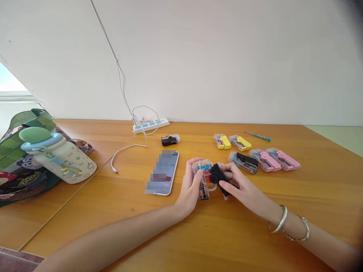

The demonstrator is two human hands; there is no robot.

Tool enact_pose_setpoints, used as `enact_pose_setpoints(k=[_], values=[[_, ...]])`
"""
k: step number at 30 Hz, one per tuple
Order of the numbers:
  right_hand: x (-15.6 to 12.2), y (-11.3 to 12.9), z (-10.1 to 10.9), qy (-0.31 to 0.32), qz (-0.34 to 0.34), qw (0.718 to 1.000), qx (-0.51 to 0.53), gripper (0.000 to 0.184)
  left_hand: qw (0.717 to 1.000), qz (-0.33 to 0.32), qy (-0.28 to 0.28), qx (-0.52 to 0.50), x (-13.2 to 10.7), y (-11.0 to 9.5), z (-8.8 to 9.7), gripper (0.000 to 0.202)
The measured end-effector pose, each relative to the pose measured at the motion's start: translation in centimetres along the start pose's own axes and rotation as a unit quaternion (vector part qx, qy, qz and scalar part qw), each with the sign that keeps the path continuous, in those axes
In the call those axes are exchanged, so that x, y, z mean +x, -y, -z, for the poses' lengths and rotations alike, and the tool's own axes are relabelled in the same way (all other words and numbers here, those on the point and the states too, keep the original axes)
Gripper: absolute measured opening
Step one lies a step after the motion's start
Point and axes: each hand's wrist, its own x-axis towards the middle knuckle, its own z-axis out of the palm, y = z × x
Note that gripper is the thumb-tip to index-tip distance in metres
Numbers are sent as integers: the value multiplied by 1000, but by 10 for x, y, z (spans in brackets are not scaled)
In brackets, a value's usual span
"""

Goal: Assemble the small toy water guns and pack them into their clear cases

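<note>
Above the table's front half, my left hand [190, 189] grips the clear plastic body of a small toy water gun [203, 166]. Blue parts and a red part show inside it, and printed lettering runs down its handle. My right hand [236, 183] pinches the black piece [219, 179] at the gun's right side between thumb and fingers. The black piece slants down to the right and touches the clear body; whether the two are joined I cannot tell. My right fingertips behind it are partly hidden.
Behind my hands lie a folded black water gun [243, 162], two pink ones [269, 160], two yellow ones [224, 141] and a screwdriver [258, 136]. Another black one [170, 140] lies near a phone [166, 173]. A power strip [151, 125], cable [129, 146], bottle [70, 160] and bag [17, 185] are leftward.
</note>
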Motion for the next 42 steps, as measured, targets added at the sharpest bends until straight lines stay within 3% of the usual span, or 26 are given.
enact_pose_setpoints(k=[10, 15, 20, 27, 37, 42], values=[[-8, 3, -5, 53, 3, 999, 3, 26, 998, -42, 36, 16, -3, 4, 3, 25], [-8, 4, -3, 65, 2, 998, -22, 31, 998, -33, 43, 11, -4, 6, 3, 29], [-8, -2, -4, 99, 7, 995, 24, 33, 998, -32, 53, -16, -4, 6, 2, 31], [0, -14, -1, 72, -11, 992, 103, 36, 998, -33, 58, 3, -3, 2, 2, 29], [0, -18, -3, 109, -46, 981, 152, 40, 996, -35, 80, 28, -4, 5, 3, 27], [-1, -17, 0, 117, -53, 984, 126, 40, 994, -37, 87, 56, -4, 6, 3, 28]])
